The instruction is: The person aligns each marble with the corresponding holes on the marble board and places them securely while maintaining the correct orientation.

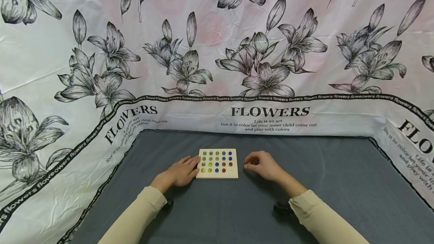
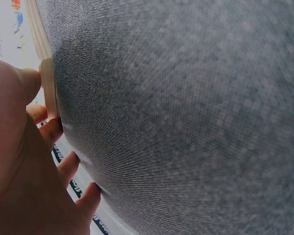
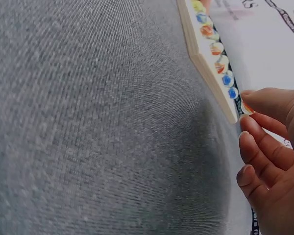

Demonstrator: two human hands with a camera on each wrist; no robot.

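A pale wooden board (image 1: pixel 221 174) lies flat on the grey cloth, with rows of glass marbles (image 1: pixel 217 164) set in it. Green and yellow ones fill its left side, blue and reddish-orange ones its right; a bare hollow shows at the front right corner. My left hand (image 1: pixel 183 170) rests at the board's left edge, fingers extended and thumb touching the side. Just right of the board, my right hand (image 1: pixel 262 165) pinches a clear marble with an orange streak (image 3: pixel 247 108) between thumb and index finger. The other fingers of that hand curl loosely beneath.
Grey cloth (image 1: pixel 305 183) covers the table, bordered by a white band printed with "FLOWERS" lettering. Behind it hangs a white sheet (image 1: pixel 210 59) with black lily drawings. Dark wrist devices (image 1: pixel 282 208) sit below both cuffs.
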